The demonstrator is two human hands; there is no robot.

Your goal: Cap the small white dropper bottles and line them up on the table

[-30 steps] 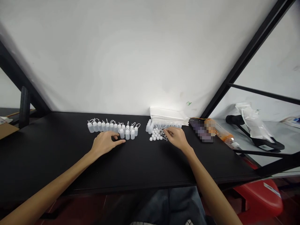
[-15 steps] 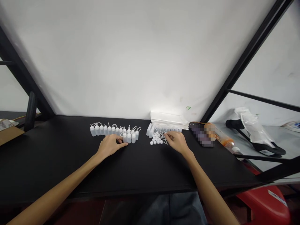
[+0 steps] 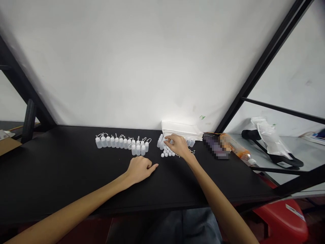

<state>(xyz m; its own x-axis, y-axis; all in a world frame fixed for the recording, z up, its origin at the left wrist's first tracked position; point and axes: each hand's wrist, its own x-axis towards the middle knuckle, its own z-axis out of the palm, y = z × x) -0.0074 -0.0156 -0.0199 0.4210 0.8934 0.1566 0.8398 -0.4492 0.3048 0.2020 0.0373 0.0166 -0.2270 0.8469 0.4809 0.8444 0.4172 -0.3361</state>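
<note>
Small plastic bottles (image 3: pixel 161 143) stand upright at the fingertips of the nearer right hand (image 3: pixel 178 145), thumb and forefinger parted, grip unclear; they lie beyond the half-curled left hand (image 3: pixel 139 169), its palm hidden.

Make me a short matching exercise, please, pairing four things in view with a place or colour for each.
1. left hand
2. right hand
3. white stack
4. seat

A. behind the right bottles
B. red
C. fingertips at the right bottles
D. in front of the left bottles

Pairs: 1-D, 2-C, 3-A, 4-B
</note>
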